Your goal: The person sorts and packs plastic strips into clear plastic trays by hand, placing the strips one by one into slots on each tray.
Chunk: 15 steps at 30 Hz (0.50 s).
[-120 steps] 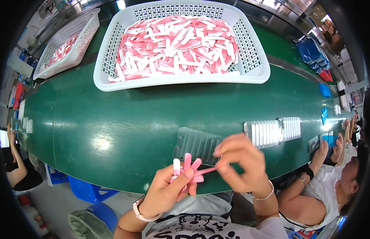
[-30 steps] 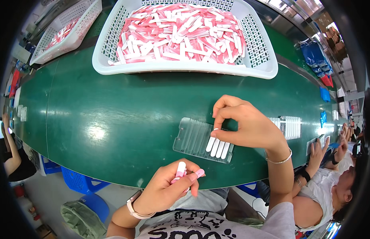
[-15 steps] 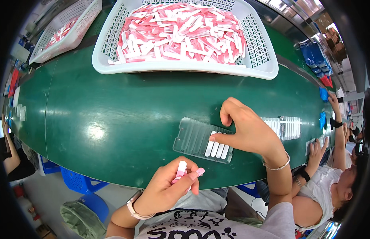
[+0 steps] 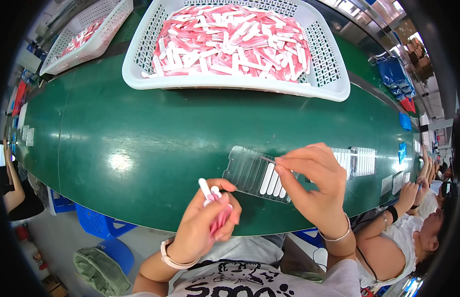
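Green desk (image 4: 141, 119) carries a clear grooved tray (image 4: 241, 171) right of centre, white strips (image 4: 266, 179) lying in its right side. Left hand (image 4: 200, 222) clutches pink-and-white strips (image 4: 220, 219); right hand (image 4: 314, 180) pinches one thin strip (image 4: 266, 158) between fingers, best lowered level with its groove.

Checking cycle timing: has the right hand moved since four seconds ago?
Yes: right hand moved forward, nearer the white basket, now at the clear tray.
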{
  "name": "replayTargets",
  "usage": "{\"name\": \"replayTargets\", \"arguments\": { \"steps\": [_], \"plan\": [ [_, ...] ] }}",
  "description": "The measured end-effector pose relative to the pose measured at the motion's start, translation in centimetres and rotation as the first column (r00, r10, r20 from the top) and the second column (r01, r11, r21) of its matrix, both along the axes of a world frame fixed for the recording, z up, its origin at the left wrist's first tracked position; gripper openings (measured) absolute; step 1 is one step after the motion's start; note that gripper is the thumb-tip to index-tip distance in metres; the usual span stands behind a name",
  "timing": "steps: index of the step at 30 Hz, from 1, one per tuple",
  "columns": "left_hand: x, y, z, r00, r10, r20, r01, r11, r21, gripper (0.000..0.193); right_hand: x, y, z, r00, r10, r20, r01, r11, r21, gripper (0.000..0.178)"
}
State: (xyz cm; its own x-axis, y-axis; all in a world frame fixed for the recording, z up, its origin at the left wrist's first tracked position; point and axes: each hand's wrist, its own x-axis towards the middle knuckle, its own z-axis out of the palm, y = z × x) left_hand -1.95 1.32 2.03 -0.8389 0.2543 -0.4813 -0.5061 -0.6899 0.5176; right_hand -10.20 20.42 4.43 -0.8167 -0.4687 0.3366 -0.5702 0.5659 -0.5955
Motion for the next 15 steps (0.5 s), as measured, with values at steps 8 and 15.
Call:
{"name": "replayTargets", "arguments": {
  "steps": [8, 15],
  "plan": [
    [-0.4, -0.8, -1.0, 0.991, 0.019, 0.135, -0.077, 0.894, 0.441, 0.025, 5.0, -2.5, -1.6, 0.917, 0.109, -0.385, 0.143, 0.81, 0.569, 0.023],
    [-0.3, -0.7, -0.6, 0.992, -0.03, 0.119, -0.016, 0.928, 0.372, 0.027, 3.8, -2.9, -0.8, 0.937, 0.111, -0.332, 0.129, 0.772, 0.622, 0.028]
  ]
}}
